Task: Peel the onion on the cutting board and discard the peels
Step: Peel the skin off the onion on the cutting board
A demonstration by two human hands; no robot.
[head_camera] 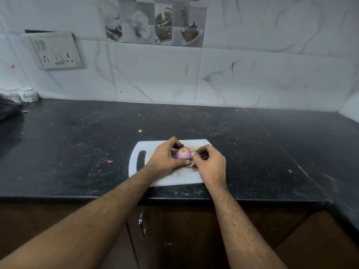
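A small purple onion (183, 153) with a pale cut top sits on the white cutting board (167, 180) near the counter's front edge. My left hand (165, 156) grips the onion from the left, thumb in front and fingers curled over its far side. My right hand (210, 164) is at the onion's right side and pinches a strip of peel (193, 154) that still hangs on the onion. Some loose peel (191, 165) lies on the board under my hands.
The board lies on a black stone counter (77, 144) with crumbs and a small purple scrap (109, 161) to the left. White cups (29, 94) and a dark bag (7, 110) stand at the far left. A tiled wall with a switch plate (56, 50) is behind.
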